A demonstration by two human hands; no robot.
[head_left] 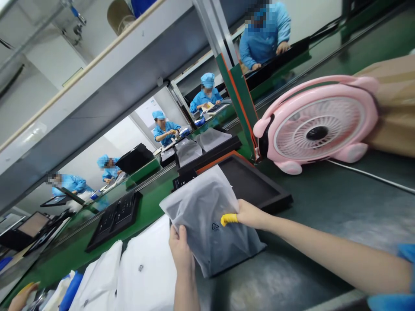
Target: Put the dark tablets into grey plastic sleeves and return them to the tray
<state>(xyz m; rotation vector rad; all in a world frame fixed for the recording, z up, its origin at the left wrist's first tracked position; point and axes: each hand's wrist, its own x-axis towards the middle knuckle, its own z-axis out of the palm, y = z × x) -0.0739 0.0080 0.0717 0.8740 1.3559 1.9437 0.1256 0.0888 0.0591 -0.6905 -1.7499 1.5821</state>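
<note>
Between my hands is a frosted plastic bag (201, 198) with a small recycling mark printed on it. Something dark and flat shows through its lower part, too dim to name. My left hand (182, 248) is closed on the bag's left edge, thumb on the front. On the right edge, my right hand (248, 214) pinches the bag, its thumb wrapped in a yellow cover. Flat white bags (147, 259) lie beside my left hand. Behind the held bag is a black tray (256, 181) with a raised rim, partly hidden by it.
A pink fan (319, 127) stands at the right, its white cable crossing the bench, with a cardboard box (395, 103) behind. Black trays (113, 220) rest on the green conveyor (149, 201). A metal post (223, 47) supports the overhead shelf. Several co-workers in blue sit beyond; another person's hand (24, 296) is lower left.
</note>
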